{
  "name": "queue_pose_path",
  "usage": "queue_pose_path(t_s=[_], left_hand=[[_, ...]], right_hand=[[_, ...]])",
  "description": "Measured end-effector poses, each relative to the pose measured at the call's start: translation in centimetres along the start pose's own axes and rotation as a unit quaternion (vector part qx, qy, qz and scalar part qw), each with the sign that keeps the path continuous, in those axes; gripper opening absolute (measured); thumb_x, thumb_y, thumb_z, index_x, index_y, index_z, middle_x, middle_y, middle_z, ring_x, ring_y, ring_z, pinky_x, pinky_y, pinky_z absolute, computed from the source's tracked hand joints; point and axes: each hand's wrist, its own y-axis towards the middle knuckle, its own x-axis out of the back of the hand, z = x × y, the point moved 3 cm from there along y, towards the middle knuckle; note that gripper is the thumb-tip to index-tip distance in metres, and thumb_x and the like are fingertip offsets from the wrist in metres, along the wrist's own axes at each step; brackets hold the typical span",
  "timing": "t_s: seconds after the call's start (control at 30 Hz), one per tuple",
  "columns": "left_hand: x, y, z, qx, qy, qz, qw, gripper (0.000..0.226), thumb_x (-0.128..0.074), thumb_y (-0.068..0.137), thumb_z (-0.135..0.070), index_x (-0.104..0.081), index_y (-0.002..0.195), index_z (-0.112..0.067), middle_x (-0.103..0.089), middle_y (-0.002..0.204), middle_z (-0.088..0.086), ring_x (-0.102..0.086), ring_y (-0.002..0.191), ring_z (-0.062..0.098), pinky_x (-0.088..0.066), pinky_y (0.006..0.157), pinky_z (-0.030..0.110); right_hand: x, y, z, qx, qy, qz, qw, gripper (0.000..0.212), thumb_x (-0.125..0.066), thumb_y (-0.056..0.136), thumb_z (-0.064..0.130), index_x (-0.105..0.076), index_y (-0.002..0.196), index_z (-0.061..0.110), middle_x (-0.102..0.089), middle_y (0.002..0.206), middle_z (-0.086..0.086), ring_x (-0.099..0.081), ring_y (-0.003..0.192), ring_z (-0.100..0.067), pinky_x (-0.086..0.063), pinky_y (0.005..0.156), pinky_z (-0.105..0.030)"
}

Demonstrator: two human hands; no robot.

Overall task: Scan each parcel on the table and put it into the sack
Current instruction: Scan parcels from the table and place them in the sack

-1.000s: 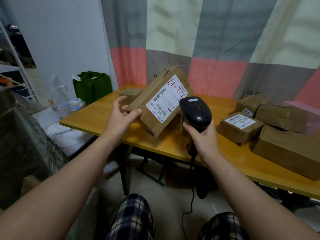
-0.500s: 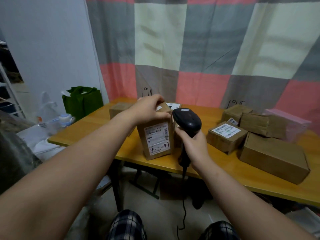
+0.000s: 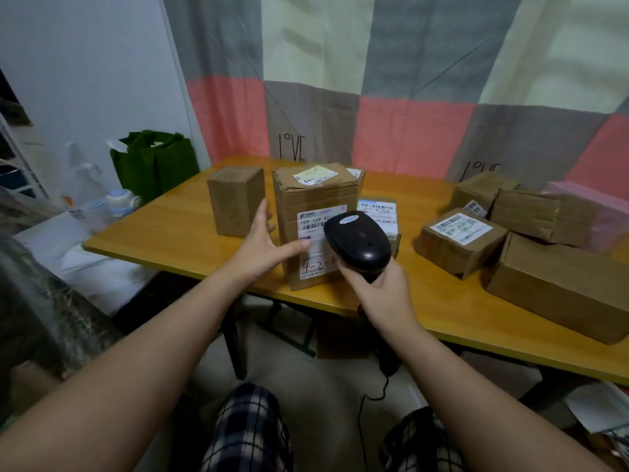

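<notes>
Left hand (image 3: 260, 248) opened, right hand (image 3: 381, 294) grips scanner (image 3: 357, 238)

The left forearm (image 3: 136, 369) and right forearm (image 3: 476, 403) are bare, as are the left hand (image 3: 262, 248) and right hand (image 3: 384, 294). Nearest, both knees wear plaid trousers (image 3: 248, 430): dark navy-black cloth crossed with white and pale grey lines.
</notes>
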Motion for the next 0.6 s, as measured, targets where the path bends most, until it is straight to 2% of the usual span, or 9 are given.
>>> queue_pose_path(t_s=[0.03,0.1,0.13,0.2,0.27,0.33,0.4,0.5,0.6], left_hand=[[-0.5,0.2,0.8,0.011,-0.014,0.013,1.0,0.121,-0.084,0.066,-0.041,-0.003,0.152,-0.019,-0.038,0.146,0.0,-0.037,0.135,0.015,-0.036,0.11,0.033],[-1.0,0.5,1.4,0.016,-0.043,0.002,0.999,0.079,-0.076,0.079,-0.015,-0.027,0.142,-0.016,-0.056,0.118,-0.007,-0.055,0.117,0.011,-0.048,0.086,0.014],[-1.0,0.7,1.4,0.013,-0.048,-0.016,0.999,0.064,-0.073,0.081,-0.01,-0.036,0.133,-0.017,-0.058,0.109,-0.009,-0.061,0.103,0.004,-0.049,0.073,0.009],[-0.6,1.1,1.6,0.006,-0.053,-0.053,0.997,0.052,-0.072,0.083,-0.012,-0.043,0.126,-0.014,-0.061,0.103,-0.007,-0.064,0.079,-0.008,-0.048,0.062,0.005],[-0.1,1.3,1.8,0.007,-0.054,-0.076,0.996,0.055,-0.073,0.083,-0.016,-0.046,0.131,-0.006,-0.064,0.105,-0.004,-0.064,0.074,-0.008,-0.049,0.062,0.006],[0.2,1.3,2.0,0.013,-0.05,-0.085,0.995,0.06,-0.074,0.082,-0.021,-0.048,0.133,-0.005,-0.067,0.112,0.0,-0.064,0.08,-0.006,-0.051,0.065,0.008],[0.5,1.2,2.0,0.013,-0.046,-0.093,0.995,0.059,-0.075,0.081,-0.023,-0.05,0.132,-0.005,-0.067,0.116,0.004,-0.064,0.086,-0.003,-0.053,0.07,0.011],[0.7,0.9,1.9,0.013,-0.043,-0.096,0.994,0.056,-0.075,0.081,-0.025,-0.053,0.129,-0.006,-0.067,0.116,0.004,-0.063,0.091,0.0,-0.053,0.073,0.014],[0.7,0.7,1.6,0.008,-0.041,-0.09,0.995,0.046,-0.074,0.082,-0.024,-0.055,0.122,-0.012,-0.068,0.112,0.001,-0.063,0.089,-0.002,-0.052,0.072,0.014]], right_hand=[[0.1,0.1,-0.1,-0.001,-0.015,-0.002,1.0,0.047,-0.078,0.078,0.03,-0.059,0.121,0.028,-0.065,0.112,0.017,-0.058,0.112,0.004,-0.045,0.087,-0.009],[0.4,0.2,-0.3,0.003,-0.048,-0.013,0.999,0.045,-0.078,0.077,0.036,-0.061,0.118,0.027,-0.066,0.107,0.016,-0.06,0.109,-0.001,-0.048,0.09,-0.017],[0.5,0.2,-0.3,0.0,-0.057,-0.019,0.998,0.047,-0.077,0.075,0.042,-0.063,0.116,0.025,-0.067,0.104,0.015,-0.062,0.107,-0.005,-0.05,0.09,-0.023],[0.7,0.2,0.0,-0.016,-0.054,-0.028,0.998,0.06,-0.072,0.065,0.059,-0.067,0.111,0.021,-0.069,0.094,0.011,-0.067,0.097,-0.015,-0.055,0.083,-0.033],[0.7,0.3,0.4,-0.02,-0.048,-0.029,0.998,0.067,-0.065,0.059,0.067,-0.069,0.105,0.02,-0.068,0.082,0.011,-0.068,0.087,-0.021,-0.057,0.075,-0.036],[0.4,0.3,0.9,-0.017,-0.047,-0.027,0.998,0.063,-0.064,0.059,0.067,-0.069,0.1,0.02,-0.065,0.072,0.013,-0.068,0.079,-0.02,-0.056,0.069,-0.034],[0.0,0.2,1.3,-0.02,-0.038,-0.023,0.999,0.052,-0.07,0.064,0.061,-0.069,0.096,0.02,-0.063,0.066,0.014,-0.067,0.074,-0.018,-0.053,0.065,-0.031],[-0.5,0.1,1.4,-0.026,-0.042,-0.014,0.999,0.024,-0.074,0.079,0.042,-0.068,0.092,0.023,-0.062,0.066,0.014,-0.065,0.073,-0.017,-0.049,0.066,-0.03],[-0.5,-0.2,1.7,-0.025,-0.04,-0.01,0.999,0.022,-0.073,0.081,0.038,-0.069,0.093,0.019,-0.061,0.067,0.013,-0.064,0.073,-0.017,-0.047,0.065,-0.028]])
